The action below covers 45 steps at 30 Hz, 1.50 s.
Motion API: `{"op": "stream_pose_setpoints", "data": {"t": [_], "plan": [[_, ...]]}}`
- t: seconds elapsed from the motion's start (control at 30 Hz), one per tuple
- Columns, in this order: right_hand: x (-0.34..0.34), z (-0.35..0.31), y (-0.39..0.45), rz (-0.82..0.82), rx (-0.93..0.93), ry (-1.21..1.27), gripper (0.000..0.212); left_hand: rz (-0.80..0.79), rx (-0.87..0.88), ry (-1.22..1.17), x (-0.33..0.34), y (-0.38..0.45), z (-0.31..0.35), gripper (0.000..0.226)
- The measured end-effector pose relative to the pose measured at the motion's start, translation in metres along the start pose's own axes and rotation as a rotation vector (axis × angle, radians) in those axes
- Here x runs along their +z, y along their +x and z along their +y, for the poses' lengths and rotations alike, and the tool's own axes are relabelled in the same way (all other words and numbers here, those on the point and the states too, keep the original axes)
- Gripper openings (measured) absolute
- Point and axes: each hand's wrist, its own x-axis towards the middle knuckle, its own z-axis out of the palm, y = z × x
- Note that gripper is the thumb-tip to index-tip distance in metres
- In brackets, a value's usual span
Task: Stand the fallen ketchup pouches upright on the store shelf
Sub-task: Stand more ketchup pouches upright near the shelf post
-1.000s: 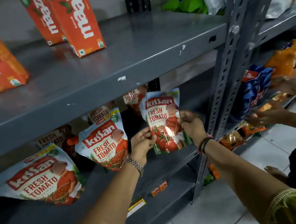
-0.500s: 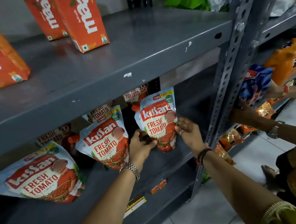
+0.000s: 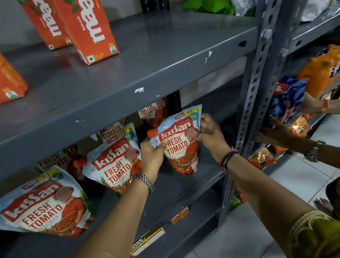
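Observation:
A Kissan ketchup pouch (image 3: pixel 179 144) stands upright on the lower grey shelf (image 3: pixel 201 180), held on both sides. My left hand (image 3: pixel 153 157) grips its left edge below the red cap. My right hand (image 3: pixel 210 133) pinches its upper right edge. Left of it a second pouch (image 3: pixel 114 163) stands upright, and a third pouch (image 3: pixel 41 205) leans at the far left. More pouches (image 3: pixel 153 111) stand in the row behind, partly hidden under the upper shelf.
Orange juice cartons (image 3: pixel 84 26) stand on the upper shelf (image 3: pixel 157 53). A perforated steel post (image 3: pixel 262 63) rises just right of my right hand. Another person's hands (image 3: pixel 277 133) handle snack packets (image 3: pixel 286 99) on the neighbouring rack. White floor tiles lie below right.
The held pouch has gone from tilted, off the shelf, to upright on the shelf and farther back. My hands slid up to its upper edges. The other person's hands moved closer to the post.

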Motion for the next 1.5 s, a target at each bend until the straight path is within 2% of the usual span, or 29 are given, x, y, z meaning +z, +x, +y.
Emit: {"op": "stream_pose_setpoints", "data": {"t": [0.1,0.2,0.27,0.37,0.47,0.57,0.63,0.73,0.87,1.03,1.17,1.3,1.4,1.5], "plan": [[-0.002,-0.001,-0.001,0.025,-0.024,0.004,0.041,0.047,0.022,0.015,0.003,0.0,0.005,0.023],[0.0,0.004,-0.008,0.048,-0.012,0.026,0.031,0.003,0.01,0.001,0.005,-0.006,0.001,0.035],[0.001,0.015,-0.016,0.09,0.089,0.06,0.035,-0.051,-0.114,-0.026,0.005,-0.013,-0.007,0.048],[0.002,0.037,-0.032,0.077,0.357,0.119,0.05,-0.193,-0.379,-0.051,0.009,-0.03,-0.018,0.057],[0.005,0.052,-0.04,0.051,0.418,0.292,0.057,-0.285,-0.465,-0.166,0.016,-0.039,-0.02,0.046],[0.014,0.052,-0.039,0.018,0.352,0.306,0.054,-0.231,-0.472,-0.341,0.024,-0.037,-0.02,0.018],[0.02,0.052,-0.033,0.025,0.337,0.296,0.052,-0.178,-0.447,-0.405,0.029,-0.033,-0.02,0.009],[0.026,0.051,-0.023,0.038,0.326,0.265,0.047,-0.121,-0.387,-0.427,0.033,-0.022,-0.021,0.016],[0.03,0.045,-0.011,0.049,0.31,0.196,0.042,-0.138,-0.339,-0.407,0.036,-0.008,-0.02,0.022],[0.03,0.044,-0.005,0.046,0.276,0.148,0.042,-0.153,-0.37,-0.394,0.036,0.0,-0.026,0.038],[0.033,0.049,-0.023,0.102,0.32,0.04,0.043,-0.101,-0.438,-0.307,0.024,-0.015,-0.04,0.067],[0.05,0.064,-0.048,0.229,0.381,-0.014,0.036,0.028,-0.469,-0.213,-0.004,-0.045,-0.056,0.051],[0.075,0.067,-0.062,0.301,0.353,-0.018,0.038,0.047,-0.478,-0.203,-0.034,-0.071,-0.064,0.033],[0.103,0.063,-0.07,0.24,0.322,-0.033,0.035,0.15,-0.547,-0.213,-0.057,-0.091,-0.069,0.013]]}}
